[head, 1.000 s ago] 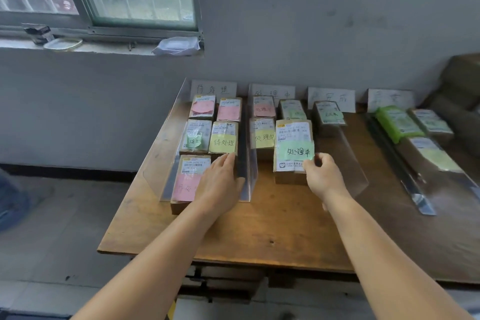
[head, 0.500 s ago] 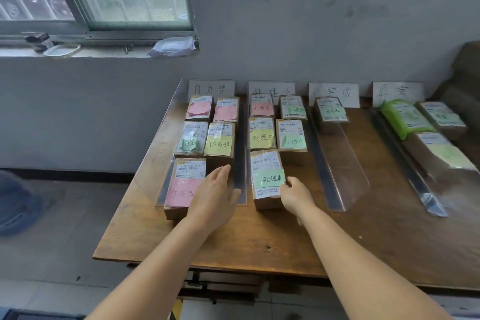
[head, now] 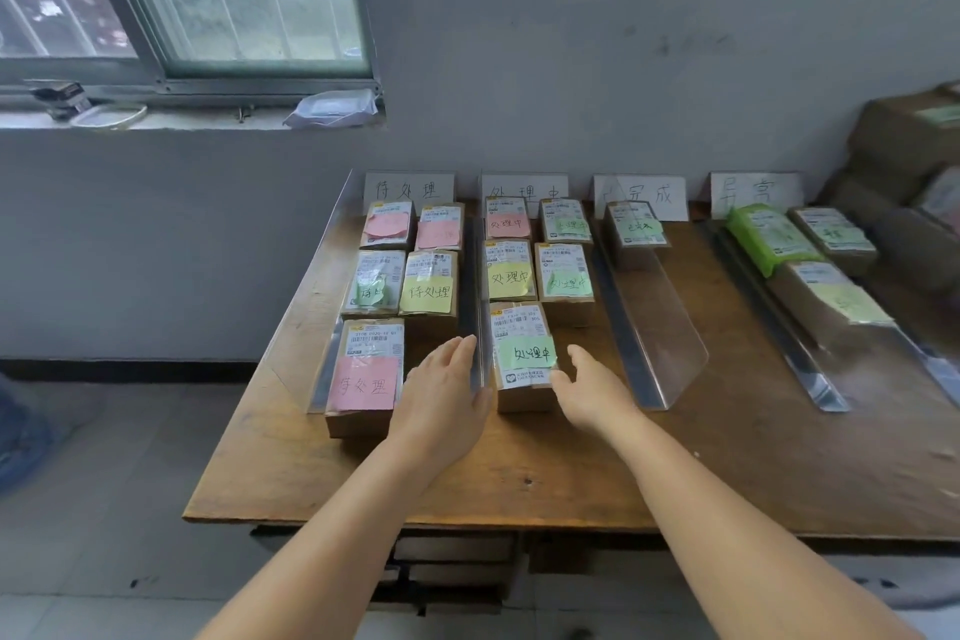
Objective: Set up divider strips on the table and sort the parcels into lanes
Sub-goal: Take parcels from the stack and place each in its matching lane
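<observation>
A brown parcel with a green note (head: pixel 522 356) lies at the front of the second lane on the wooden table (head: pixel 545 473). My right hand (head: pixel 589 390) touches its right side with fingers nearly straight. My left hand (head: pixel 441 395) lies flat with straight fingers against the clear divider strip (head: pixel 480 327) between the first and second lanes. The first lane holds several parcels, the nearest with a pink note (head: pixel 366 372). Another clear divider (head: pixel 654 327) stands to the right, with one parcel (head: pixel 636 226) behind it.
Four handwritten paper signs (head: pixel 641 195) lean on the wall at the lane heads. The rightmost lane has a green parcel (head: pixel 763 237) and brown ones beside a divider (head: pixel 789 327). Stacked boxes (head: pixel 909 146) stand at far right. The table's front edge is near my forearms.
The green-noted parcel moved from the right column down to the front of the second lane, and my right hand followed it. My left hand stayed at the divider.
</observation>
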A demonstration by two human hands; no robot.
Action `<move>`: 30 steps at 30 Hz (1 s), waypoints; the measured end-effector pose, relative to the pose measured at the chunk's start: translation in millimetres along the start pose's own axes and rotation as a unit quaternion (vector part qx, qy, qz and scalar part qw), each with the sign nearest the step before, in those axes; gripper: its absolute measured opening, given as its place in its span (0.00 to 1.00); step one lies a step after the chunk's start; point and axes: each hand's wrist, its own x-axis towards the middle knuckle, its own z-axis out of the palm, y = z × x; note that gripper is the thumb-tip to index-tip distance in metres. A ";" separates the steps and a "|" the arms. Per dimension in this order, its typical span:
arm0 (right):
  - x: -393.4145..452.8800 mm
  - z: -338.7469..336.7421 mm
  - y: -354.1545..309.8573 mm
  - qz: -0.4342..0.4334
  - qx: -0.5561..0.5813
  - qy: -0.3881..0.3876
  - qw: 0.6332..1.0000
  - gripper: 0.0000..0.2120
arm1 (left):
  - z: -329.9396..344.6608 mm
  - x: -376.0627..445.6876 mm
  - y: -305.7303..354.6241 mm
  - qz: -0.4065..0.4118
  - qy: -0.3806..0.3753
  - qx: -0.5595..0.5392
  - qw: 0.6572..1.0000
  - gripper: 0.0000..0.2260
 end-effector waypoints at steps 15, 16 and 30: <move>-84.1 -78.4 77.9 -0.062 -0.180 0.176 0.966 0.35 | 40.1 -12.2 104.3 0.136 -0.041 0.080 0.987 0.30; -87.1 -86.6 88.0 -0.056 -0.175 0.184 0.966 0.35 | 45.1 -10.8 116.7 0.140 -0.044 0.079 0.986 0.30; -141.2 -237.6 268.4 0.020 -0.136 0.216 0.967 0.35 | 148.6 -20.5 336.3 0.234 -0.056 0.054 0.969 0.30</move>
